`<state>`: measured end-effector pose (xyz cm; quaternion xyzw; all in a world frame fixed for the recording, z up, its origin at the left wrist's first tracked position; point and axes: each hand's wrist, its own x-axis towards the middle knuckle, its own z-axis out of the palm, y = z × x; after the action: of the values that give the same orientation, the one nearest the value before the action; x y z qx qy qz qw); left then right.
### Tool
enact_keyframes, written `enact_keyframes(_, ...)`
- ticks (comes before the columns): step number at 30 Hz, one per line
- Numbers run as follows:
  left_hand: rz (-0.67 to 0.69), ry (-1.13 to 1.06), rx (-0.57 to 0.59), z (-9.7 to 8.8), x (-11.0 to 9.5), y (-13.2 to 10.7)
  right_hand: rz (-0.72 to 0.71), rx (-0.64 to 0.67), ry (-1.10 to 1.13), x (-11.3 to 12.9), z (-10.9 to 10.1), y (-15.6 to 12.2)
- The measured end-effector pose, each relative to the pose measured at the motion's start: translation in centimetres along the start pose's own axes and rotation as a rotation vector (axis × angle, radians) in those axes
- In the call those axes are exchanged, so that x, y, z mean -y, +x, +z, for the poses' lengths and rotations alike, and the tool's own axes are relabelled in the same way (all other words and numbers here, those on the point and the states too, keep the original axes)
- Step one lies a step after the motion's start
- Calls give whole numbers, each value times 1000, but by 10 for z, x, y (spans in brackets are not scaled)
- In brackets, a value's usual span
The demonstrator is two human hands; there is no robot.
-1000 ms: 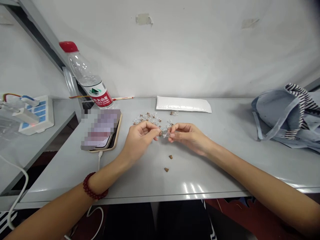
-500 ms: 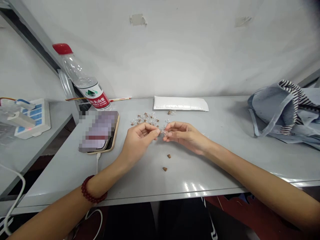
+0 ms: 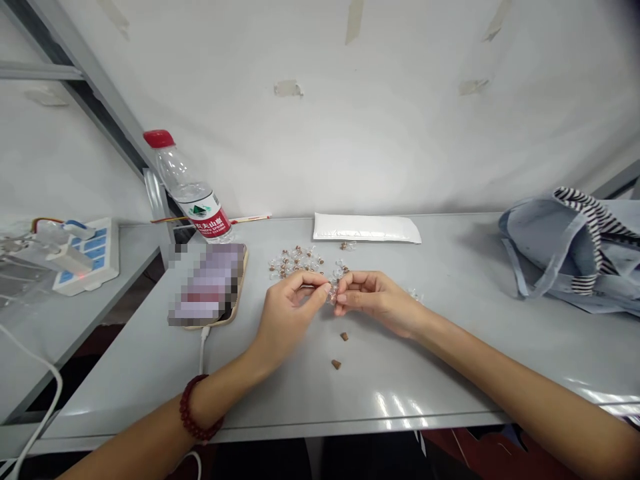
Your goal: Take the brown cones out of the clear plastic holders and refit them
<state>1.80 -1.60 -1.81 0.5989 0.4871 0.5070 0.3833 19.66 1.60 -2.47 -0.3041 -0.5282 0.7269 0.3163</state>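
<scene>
My left hand (image 3: 290, 317) and my right hand (image 3: 383, 300) meet above the middle of the table, thumb and fingers pinched. Between the right fingertips is a tiny clear bottle (image 3: 332, 296), partly hidden by them. My left fingertips press together right beside it; what they pinch is too small and covered to make out. Just behind the left hand lies a heap of tiny clear bottles with brown cork stoppers (image 3: 300, 261). A few similar ones (image 3: 349, 246) lie farther back. Two loose brown corks, a nearer one (image 3: 336, 365) and a farther one (image 3: 344, 337), lie in front of the hands.
A white padded envelope (image 3: 367, 229) lies against the wall. On the left are a water bottle (image 3: 203, 210) with a red cap, a phone (image 3: 210, 283) with a cable, and a power strip (image 3: 90, 257). A blue-grey bag (image 3: 545, 247) lies at the right.
The camera view has tilted, so everything sits lower and a little farther right. Both hands stay together at the small bottle, the left fingertips slightly closer to the right ones.
</scene>
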Motion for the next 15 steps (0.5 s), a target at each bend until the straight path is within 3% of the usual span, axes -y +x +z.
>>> enact_keyframes(7,40,6,51,5,8,-2,-12,15,-26,3,3,0)
enact_keyframes(15,26,-13,73,0,7,0,-62,9,-236,7,3,-7)
